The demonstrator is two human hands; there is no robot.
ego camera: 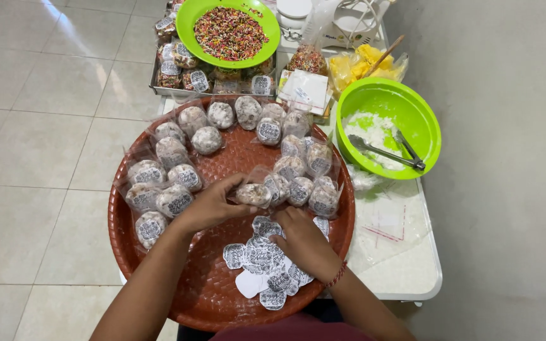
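Left grip: the left hand (213,205) is closed on a small clear snack packet (253,194), pinching it by its near end just above the tray.
Right grip: the right hand (304,243) lies palm down on the pile of round printed stickers (263,262), fingertips pressing the top ones; whether it has one pinched I cannot tell.
Packet's place: near the middle of the round red woven tray (210,297), just beside a cluster of labelled packets (298,183).
Step in hand, as I judge: labelling, with the held packet still bare.
Next move calls for: one sticker lifted free of the pile and pressed flat on the packet's face.
Further out: a green bowl of white filling (412,113) with metal tongs (387,151) sits on the white bench (406,265); a green bowl of coloured sprinkles (230,31) stands beyond the tray.
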